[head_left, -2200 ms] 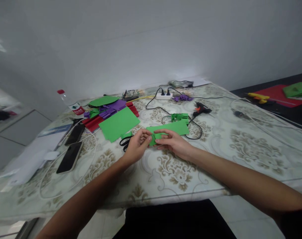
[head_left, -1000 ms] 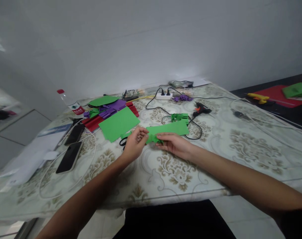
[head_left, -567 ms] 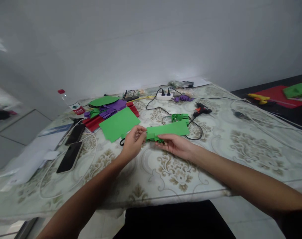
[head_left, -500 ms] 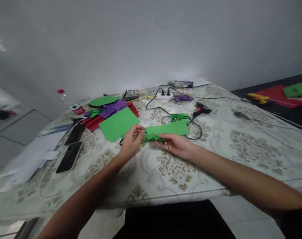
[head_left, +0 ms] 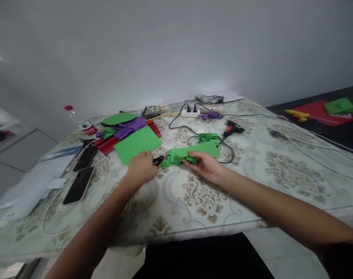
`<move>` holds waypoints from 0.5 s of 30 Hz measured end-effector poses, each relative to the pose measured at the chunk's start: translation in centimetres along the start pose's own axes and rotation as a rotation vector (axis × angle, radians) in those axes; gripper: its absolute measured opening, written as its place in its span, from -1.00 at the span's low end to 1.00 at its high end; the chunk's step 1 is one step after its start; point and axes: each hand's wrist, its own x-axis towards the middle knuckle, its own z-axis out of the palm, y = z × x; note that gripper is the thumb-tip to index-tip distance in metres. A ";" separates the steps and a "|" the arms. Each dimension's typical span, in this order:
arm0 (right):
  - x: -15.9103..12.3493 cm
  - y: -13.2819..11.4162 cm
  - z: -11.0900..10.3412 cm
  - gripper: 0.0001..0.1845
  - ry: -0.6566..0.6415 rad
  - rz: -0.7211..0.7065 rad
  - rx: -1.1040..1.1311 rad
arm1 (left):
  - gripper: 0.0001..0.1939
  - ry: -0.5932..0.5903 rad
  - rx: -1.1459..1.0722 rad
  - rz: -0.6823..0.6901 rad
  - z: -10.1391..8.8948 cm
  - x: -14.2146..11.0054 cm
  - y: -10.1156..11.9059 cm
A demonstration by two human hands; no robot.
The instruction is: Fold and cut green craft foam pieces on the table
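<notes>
My left hand (head_left: 142, 167) is closed around small black-handled scissors (head_left: 158, 160), whose tip points right. The tip lies close to the left end of a green paper strip (head_left: 180, 154). I cannot tell whether the blades touch it. My right hand (head_left: 204, 166) pinches the strip's lower edge, thumb on top and fingers beneath. Small folded green pieces (head_left: 166, 162) hang along that edge. Behind the strip is a curled, fringed green piece (head_left: 208, 137). Left of it, a flat green sheet (head_left: 138, 145) lies partly behind my left hand.
Purple cut paper (head_left: 131, 127) and red corrugated paper (head_left: 108, 145) are piled at the back left, near a bottle (head_left: 85, 123). Two phones (head_left: 79, 185) lie at left. A black glue gun (head_left: 233, 127) and a power strip (head_left: 190, 113) with trailing cords are further back.
My left hand has left the strip's end, moved left, and taken hold of the scissors. My right hand still holds the strip, with its thumb folding a green flap.
</notes>
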 end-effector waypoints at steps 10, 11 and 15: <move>0.3 -0.6 -0.1 -0.76 -0.002 -0.106 -0.012 | -0.55 -0.221 -0.123 -0.001 -0.1 0.5 -2.0; 0.3 -0.7 0.0 -0.76 0.005 -0.113 -0.019 | -0.58 -0.218 -0.132 0.001 -0.2 0.5 -2.1; 0.2 -1.3 0.2 -0.79 0.015 -0.133 -0.037 | -0.69 -0.246 -0.158 0.036 -0.4 0.7 -2.3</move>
